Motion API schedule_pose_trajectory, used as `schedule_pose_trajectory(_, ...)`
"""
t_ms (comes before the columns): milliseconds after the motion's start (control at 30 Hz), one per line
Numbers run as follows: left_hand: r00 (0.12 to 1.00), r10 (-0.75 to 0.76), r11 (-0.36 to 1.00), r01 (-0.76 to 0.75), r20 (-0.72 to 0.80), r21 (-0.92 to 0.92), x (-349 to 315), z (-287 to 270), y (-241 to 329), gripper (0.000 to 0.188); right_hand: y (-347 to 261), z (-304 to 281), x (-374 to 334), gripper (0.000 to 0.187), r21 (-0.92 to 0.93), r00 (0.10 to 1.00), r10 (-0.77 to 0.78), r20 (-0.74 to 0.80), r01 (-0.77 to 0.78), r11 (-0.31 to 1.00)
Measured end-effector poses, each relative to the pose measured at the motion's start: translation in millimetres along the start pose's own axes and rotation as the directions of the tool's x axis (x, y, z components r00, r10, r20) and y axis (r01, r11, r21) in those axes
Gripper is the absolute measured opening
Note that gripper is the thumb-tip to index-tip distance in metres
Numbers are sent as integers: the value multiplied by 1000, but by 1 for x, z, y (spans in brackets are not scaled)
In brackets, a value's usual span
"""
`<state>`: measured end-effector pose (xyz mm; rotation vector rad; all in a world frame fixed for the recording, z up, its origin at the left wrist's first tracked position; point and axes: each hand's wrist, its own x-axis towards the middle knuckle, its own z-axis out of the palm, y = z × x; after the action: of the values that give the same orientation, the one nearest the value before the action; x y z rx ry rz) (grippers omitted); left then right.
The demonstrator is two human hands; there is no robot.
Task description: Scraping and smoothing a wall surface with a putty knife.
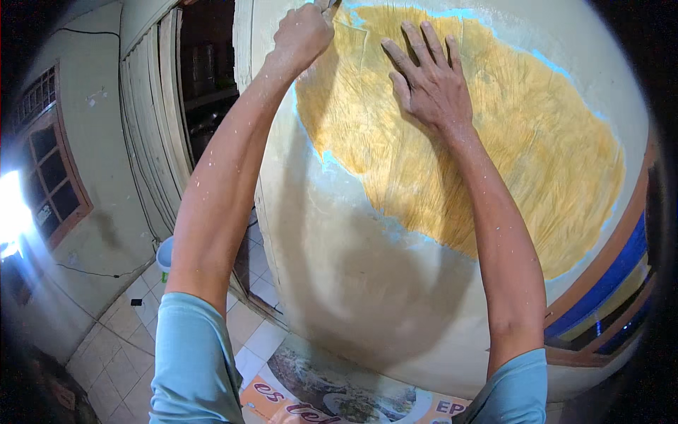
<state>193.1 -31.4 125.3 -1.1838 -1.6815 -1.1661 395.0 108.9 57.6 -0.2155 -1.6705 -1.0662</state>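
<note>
In front of me is a pale wall (332, 268) with a large yellow-orange streaked patch (537, 162) of bare surface. Ragged light-blue paint edges surround the patch. My left hand (304, 34) is closed around a scraper (326, 4) at the patch's upper left; the picture's top edge cuts off most of the tool. Flat against the upper middle of the patch lies my right hand (432, 81), fingers spread and holding nothing. Small pale flecks dot both forearms.
A doorway (205, 71) with a white frame opens left of the wall. Beyond it stand a barred window (53, 162), a bright lamp (10, 212) and a light-blue bucket (165, 254). A printed banner (339, 385) lies on the tiled floor below. A blue-paned window (600, 297) borders the right.
</note>
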Motion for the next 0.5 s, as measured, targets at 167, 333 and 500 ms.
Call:
schedule_pose_trajectory(167, 991, 133, 986, -132, -9, 101, -49, 18, -3, 39, -3, -8, 4, 54, -12, 1000, -9, -3, 9, 1000)
schedule_pose_trajectory(333, 993, 112, 984, -116, 32, 136, -37, 9, 2, 33, 2, -6, 6, 52, -10, 1000, -18, -14, 18, 1000)
schedule_pose_trajectory(500, 994, 109, 991, -107, -12, 83, -58, 28, 11, 36, -3, -5, 1, 52, -17, 1000, 9, -23, -10, 1000)
